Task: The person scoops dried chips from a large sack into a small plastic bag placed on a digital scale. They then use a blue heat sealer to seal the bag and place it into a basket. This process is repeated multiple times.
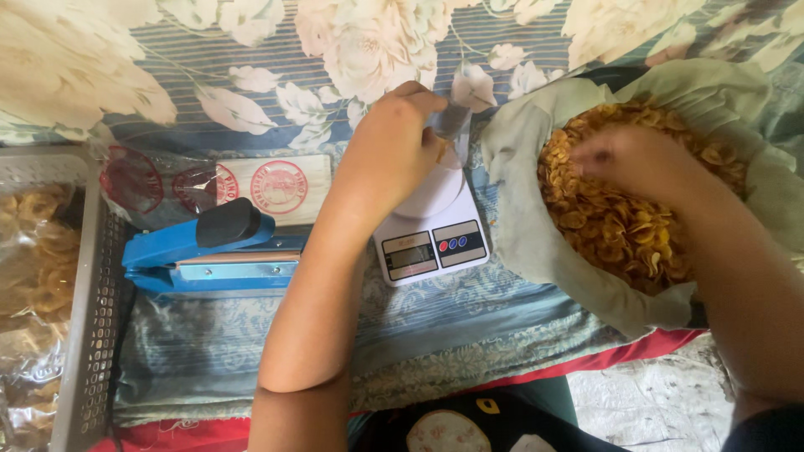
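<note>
The left hand (394, 146) is pinching a small clear bag (452, 121) upright over the white scale (431, 226). Right of the scale, the blurred right hand (632, 163) is digging into brittle, light chips (620, 226); its grip cannot be told. The bag looks flimsy, likely best held at its rim.

A blue impulse heat sealer (201, 251) with a black knob lies at about nine o'clock from the middle of the view, on a pale blue patterned cloth (469, 326). Just beyond it, toward ten o'clock, clear bags with round red stamps (209, 186) lie flat. At the far nine o'clock edge stands a grey perforated plastic basket (88, 335) holding sealed packets of yellow chips (33, 251). A floral sheet with large cream blossoms (368, 42) fills the twelve o'clock band. A red cloth edge (636, 350) shows near five o'clock.
</note>
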